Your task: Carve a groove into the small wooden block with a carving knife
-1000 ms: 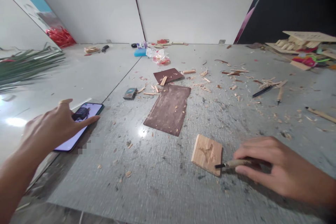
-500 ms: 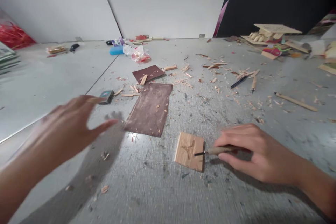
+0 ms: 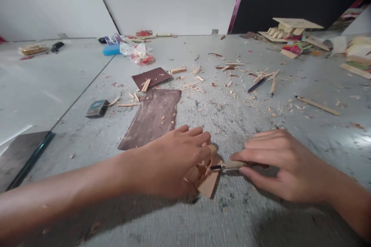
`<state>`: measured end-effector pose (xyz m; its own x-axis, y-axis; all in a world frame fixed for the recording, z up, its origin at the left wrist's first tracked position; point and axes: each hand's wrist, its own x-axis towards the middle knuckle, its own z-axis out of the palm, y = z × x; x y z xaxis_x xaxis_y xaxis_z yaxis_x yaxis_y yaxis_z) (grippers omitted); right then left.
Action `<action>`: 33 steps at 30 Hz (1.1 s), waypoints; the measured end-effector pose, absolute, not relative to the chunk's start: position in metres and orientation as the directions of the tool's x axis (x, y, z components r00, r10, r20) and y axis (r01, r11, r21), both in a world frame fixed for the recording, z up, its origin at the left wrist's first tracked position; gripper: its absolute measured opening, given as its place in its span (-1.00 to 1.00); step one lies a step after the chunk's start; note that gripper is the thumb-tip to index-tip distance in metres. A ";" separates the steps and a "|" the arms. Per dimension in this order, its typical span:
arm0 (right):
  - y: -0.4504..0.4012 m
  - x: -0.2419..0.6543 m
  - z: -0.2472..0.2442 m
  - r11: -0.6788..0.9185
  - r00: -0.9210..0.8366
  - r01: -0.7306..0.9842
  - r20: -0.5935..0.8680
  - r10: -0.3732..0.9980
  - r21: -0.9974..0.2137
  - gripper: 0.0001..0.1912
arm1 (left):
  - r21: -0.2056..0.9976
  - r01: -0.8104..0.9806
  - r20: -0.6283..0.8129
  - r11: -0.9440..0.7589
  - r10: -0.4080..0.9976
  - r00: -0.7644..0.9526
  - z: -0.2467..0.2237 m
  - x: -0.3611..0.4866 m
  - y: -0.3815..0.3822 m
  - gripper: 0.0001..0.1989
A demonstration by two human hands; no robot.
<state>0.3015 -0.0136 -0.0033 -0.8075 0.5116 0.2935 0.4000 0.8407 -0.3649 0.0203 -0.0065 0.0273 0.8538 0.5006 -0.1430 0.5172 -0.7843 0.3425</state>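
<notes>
My left hand [image 3: 171, 160] rests over the small wooden block [image 3: 209, 186], its fingers closed around the far and left side and hiding much of the carved face. Between the thumb and fingers of my right hand [image 3: 275, 164] is a wood carving tool [image 3: 232, 164] with a light wooden handle and a dark, thin blade. The blade's tip lies over the block's upper surface, close to my left fingers; whether it touches the wood I cannot tell. Beyond my left hand lies a worn brown sheet of sandpaper [image 3: 155, 114].
Another brown sandpaper piece [image 3: 152, 77] lies behind the first. Several carving tools [image 3: 317, 105], wood shavings [image 3: 226, 85] and a small dark box [image 3: 97, 108] are scattered about. A dark glass-edged slab [image 3: 27, 150] lies left. A small wooden model [image 3: 292, 29] stands at the back right.
My left hand has come down from the left onto the block and closed on it. The block has turned a little. My view has shifted slightly; my right hand still holds the carving tool.
</notes>
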 end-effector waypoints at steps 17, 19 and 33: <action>-0.013 0.300 -0.004 0.836 -0.825 0.413 0.241 0.511 -0.361 -0.81 | 0.324 0.586 -0.085 -0.743 0.593 0.800 0.018 0.024 -0.018 -0.73; -0.014 0.300 -0.004 0.827 -0.823 0.423 0.226 0.522 -0.370 -0.83 | 0.300 0.611 -0.064 -0.733 0.623 0.779 0.015 0.025 -0.019 -0.68; -0.018 0.301 -0.002 0.818 -0.807 0.464 0.217 0.549 -0.341 -0.82 | 0.431 0.385 -0.083 -0.816 0.389 0.918 0.018 0.011 0.000 -0.39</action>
<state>0.3012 -0.0181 -0.0017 -0.8074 0.5486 0.2173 0.4639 0.8177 -0.3408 0.0112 0.0001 0.0184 0.9176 0.3887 -0.0827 0.3846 -0.8161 0.4313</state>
